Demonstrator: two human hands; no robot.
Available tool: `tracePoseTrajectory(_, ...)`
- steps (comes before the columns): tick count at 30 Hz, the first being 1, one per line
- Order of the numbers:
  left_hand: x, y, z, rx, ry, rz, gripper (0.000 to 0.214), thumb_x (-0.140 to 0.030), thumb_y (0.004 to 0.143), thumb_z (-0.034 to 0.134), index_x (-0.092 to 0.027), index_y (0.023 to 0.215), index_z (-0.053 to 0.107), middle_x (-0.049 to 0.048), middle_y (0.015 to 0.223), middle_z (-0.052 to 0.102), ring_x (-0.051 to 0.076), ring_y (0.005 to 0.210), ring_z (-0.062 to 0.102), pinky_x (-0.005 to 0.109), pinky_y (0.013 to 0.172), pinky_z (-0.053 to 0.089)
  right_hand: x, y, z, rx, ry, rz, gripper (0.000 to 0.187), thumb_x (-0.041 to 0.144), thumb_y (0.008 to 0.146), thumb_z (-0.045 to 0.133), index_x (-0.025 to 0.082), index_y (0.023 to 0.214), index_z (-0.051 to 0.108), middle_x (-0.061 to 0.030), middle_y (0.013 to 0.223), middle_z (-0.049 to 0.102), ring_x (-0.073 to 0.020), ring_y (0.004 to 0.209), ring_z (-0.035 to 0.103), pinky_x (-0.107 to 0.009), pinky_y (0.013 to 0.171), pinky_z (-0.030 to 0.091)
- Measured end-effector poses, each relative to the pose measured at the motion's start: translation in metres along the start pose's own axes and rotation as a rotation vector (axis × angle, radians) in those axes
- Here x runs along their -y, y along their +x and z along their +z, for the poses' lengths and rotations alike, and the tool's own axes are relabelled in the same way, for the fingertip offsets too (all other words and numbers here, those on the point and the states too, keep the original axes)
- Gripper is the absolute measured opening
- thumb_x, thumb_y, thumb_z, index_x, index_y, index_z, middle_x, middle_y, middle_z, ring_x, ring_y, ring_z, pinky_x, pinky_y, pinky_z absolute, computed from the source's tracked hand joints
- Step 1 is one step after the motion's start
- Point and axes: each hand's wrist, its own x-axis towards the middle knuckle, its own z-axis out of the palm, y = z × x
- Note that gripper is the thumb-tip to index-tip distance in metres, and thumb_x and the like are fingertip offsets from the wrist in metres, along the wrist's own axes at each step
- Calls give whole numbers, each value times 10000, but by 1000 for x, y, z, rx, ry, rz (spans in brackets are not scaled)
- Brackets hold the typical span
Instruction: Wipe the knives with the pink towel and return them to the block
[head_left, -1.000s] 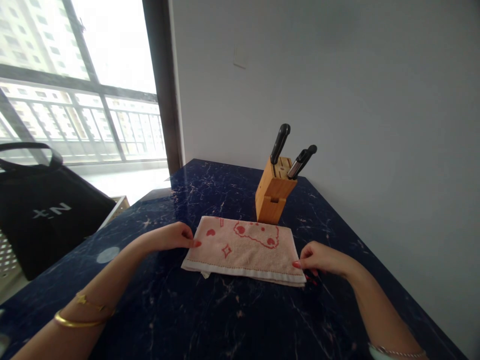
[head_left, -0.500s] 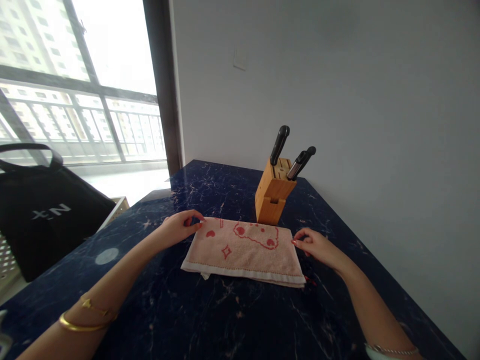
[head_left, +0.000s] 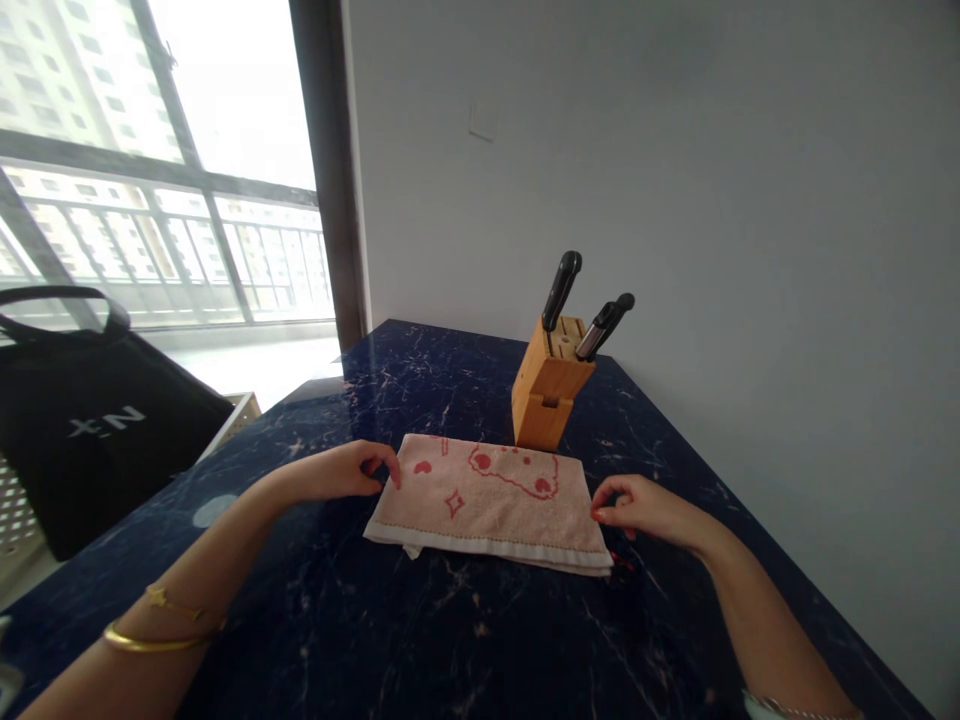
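A folded pink towel point(head_left: 487, 500) with red drawings lies flat on the dark blue marble table point(head_left: 450, 640). My left hand point(head_left: 341, 472) rests at the towel's left edge, its fingers curled onto the cloth. My right hand point(head_left: 645, 507) is at the right edge, thumb and fingers pinched together on the hem. A wooden knife block point(head_left: 546, 390) stands just behind the towel, with two black-handled knives point(head_left: 561, 288) sticking up from it.
A grey wall point(head_left: 750, 250) runs close along the table's right side and back. A black bag point(head_left: 90, 430) sits on a white crate beyond the left edge. A large window fills the far left.
Both hands slid back toward me along the towel's side edges, from its far corners to about the middle of each side. The towel has stayed in place.
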Motion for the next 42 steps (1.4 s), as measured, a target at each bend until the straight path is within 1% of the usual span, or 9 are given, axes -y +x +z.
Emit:
tracePoseTrajectory(3, -6, -10, -5, 167, -61, 32, 218, -245, 625, 565, -244, 819, 666, -26, 653, 451, 133, 574, 424, 218, 532, 320, 3, -8, -1, 113, -55, -15, 239, 375, 653, 599, 157, 750, 583, 31, 487, 501, -73, 421, 384, -193, 390, 233)
tracePoseTrajectory(6, -13, -19, -8, 237, -93, 9, 289, -277, 570, 649, -239, 856, 648, -22, 716, 483, 144, 615, 449, 212, 536, 334, 14, -17, 3, 108, -148, -80, 242, 347, 594, 650, 175, 736, 556, 34, 562, 516, -91, 502, 438, -195, 434, 264)
tracePoseTrajectory(11, -20, -21, -7, 276, 53, -52, 404, -344, 526, 689, -232, 903, 598, -2, 826, 521, 188, 741, 492, 237, 626, 380, 47, -33, 22, 16, -502, -95, 329, 285, 525, 665, 217, 822, 543, 3, 822, 587, -175, 740, 543, -228, 559, 325)
tracePoseTrajectory(16, -23, -16, -4, 273, 131, -59, 360, -321, 580, 637, -219, 919, 574, -1, 846, 525, 180, 753, 498, 243, 639, 383, 67, -38, 40, -83, -786, 43, 310, 123, 541, 557, 191, 843, 557, -50, 908, 587, -240, 830, 584, -268, 575, 345)
tracePoseTrajectory(26, -24, -20, -3, 312, 77, -60, 364, -291, 582, 618, -212, 929, 542, -29, 728, 502, 135, 615, 464, 209, 527, 338, 67, -35, 53, -213, -933, 38, 308, 66, 595, 526, 130, 884, 609, -124, 906, 612, -266, 824, 596, -307, 592, 396)
tracePoseTrajectory(31, -26, -16, 1, 260, 33, -57, 305, -259, 599, 578, -191, 896, 560, -38, 689, 465, 117, 579, 428, 203, 499, 318, 67, -32, 55, -220, -927, 29, 285, 44, 617, 476, 118, 848, 625, -136, 888, 624, -276, 834, 590, -323, 607, 397)
tracePoseTrajectory(35, -24, -13, 1, 232, 15, -19, 256, -272, 598, 588, -180, 836, 587, -41, 675, 447, 111, 578, 413, 202, 502, 310, 60, -29, 42, -175, -808, 19, 208, 96, 598, 485, 144, 759, 608, -110, 862, 608, -266, 812, 578, -306, 580, 381)
tracePoseTrajectory(39, -23, -12, 2, 223, -5, -11, 232, -272, 602, 584, -175, 812, 600, -44, 655, 440, 104, 566, 401, 200, 501, 306, 41, -19, 24, -230, -584, -174, 106, 152, 610, 487, 168, 675, 570, -65, 810, 567, -196, 759, 537, -270, 599, 376)
tracePoseTrajectory(42, -21, -11, 4, 225, -10, 2, 212, -259, 608, 571, -170, 797, 606, -46, 637, 443, 103, 565, 396, 198, 499, 299, 24, -9, 12, -224, -387, -319, 89, 192, 640, 500, 172, 692, 569, -40, 786, 551, -161, 754, 507, -250, 652, 382)
